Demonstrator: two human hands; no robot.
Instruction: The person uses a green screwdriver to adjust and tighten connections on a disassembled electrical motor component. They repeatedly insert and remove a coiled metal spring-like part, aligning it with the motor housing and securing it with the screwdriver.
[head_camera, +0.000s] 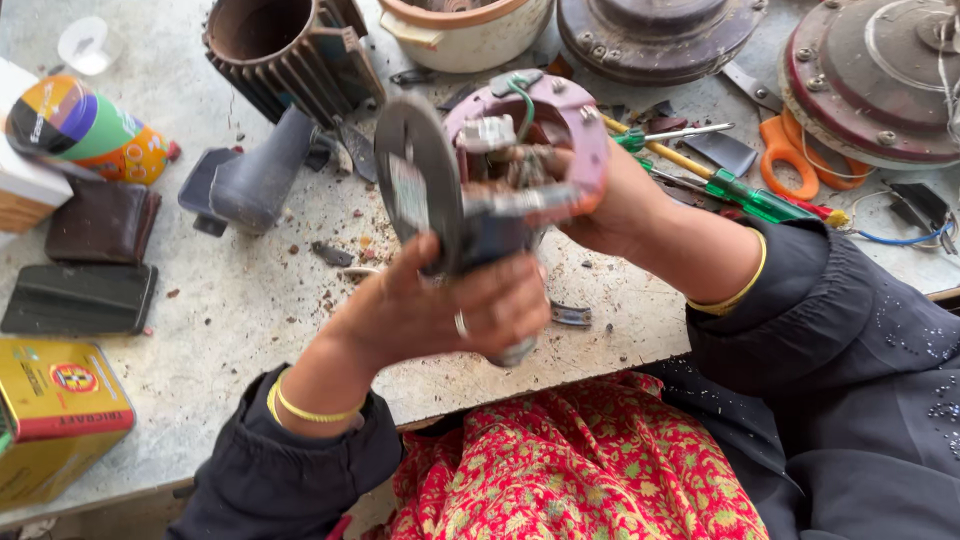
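A small motor assembly (480, 200), with a dark round end plate, a grey shaft and a pink ring housing carrying wires and a white connector, is held above the grey workbench (250, 310). My left hand (430, 310) grips it from below, fingers wrapped around the dark middle body. My right hand (610, 205) holds the pink ring from the right side. Both wrists wear thin gold bangles.
A ribbed brown motor casing (285, 50) and a grey funnel-shaped part (250, 180) lie at the upper left. Screwdrivers (740, 185), orange scissors (790, 160) and round motor covers (870, 70) sit at the right. A yellow tin (55, 410), dark wallet (100, 220) and black case (80, 298) lie left.
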